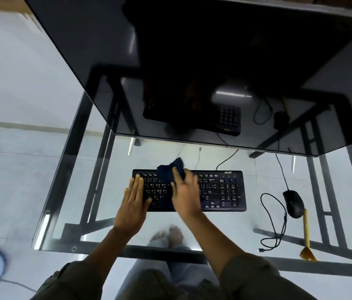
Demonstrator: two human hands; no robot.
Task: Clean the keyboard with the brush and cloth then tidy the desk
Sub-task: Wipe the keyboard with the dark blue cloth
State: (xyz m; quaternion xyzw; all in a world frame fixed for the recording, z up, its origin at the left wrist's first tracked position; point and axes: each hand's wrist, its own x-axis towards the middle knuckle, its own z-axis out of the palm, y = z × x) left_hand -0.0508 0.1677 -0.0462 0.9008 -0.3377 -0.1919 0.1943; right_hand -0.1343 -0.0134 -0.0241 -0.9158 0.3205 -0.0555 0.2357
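Note:
A black keyboard [220, 191] lies flat on the glass desk [110, 224], in the middle of the view. My left hand [135, 200] rests palm down on the keyboard's left end, fingers spread and flat. My right hand [185, 193] grips a dark blue cloth [170, 171], which is bunched over the keys at the upper middle of the keyboard. A brush [306, 232] with a pale wooden handle and orange bristles lies on the desk at the right, bristles towards me, just below the mouse.
A black mouse [293, 203] sits to the right of the keyboard, its cable running back. A loose black cable [273, 221] loops between keyboard and brush. A large dark monitor [214, 61] leans over the back of the desk. My bare feet show through the glass.

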